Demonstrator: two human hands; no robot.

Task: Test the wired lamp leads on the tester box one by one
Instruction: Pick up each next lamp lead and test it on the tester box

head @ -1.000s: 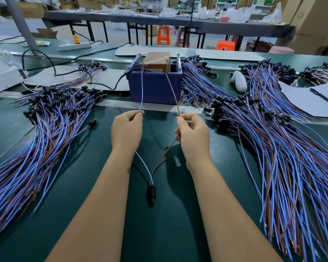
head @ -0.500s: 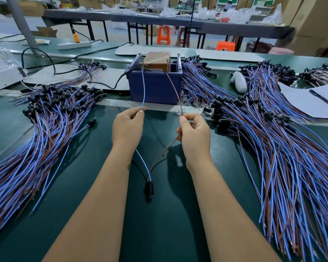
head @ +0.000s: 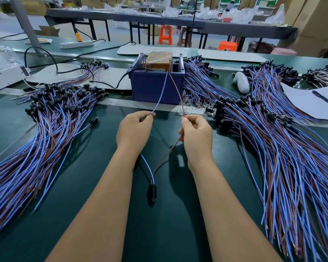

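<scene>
A blue tester box [head: 155, 87] with a brown block [head: 160, 58] inside stands at the middle of the green bench. My left hand [head: 133, 132] pinches the blue wire [head: 159, 95] of one lamp lead. My right hand [head: 197, 135] pinches that lead's brown wire [head: 175, 87]. Both wire tips meet at the box's top front rim. The lead's black lamp socket [head: 152, 191] lies on the bench between my forearms.
A large pile of blue and brown leads [head: 32, 140] with black sockets spreads on the left. A bigger pile [head: 273, 140] fans out on the right. White paper with a pen [head: 324, 99] and a white plastic piece [head: 241, 82] lie at the right; a black cable [head: 110, 85] runs to the box.
The two wire tips, earlier apart at the box top, now come together at its front rim. Both hands stay pinched on the wires, almost in place.
</scene>
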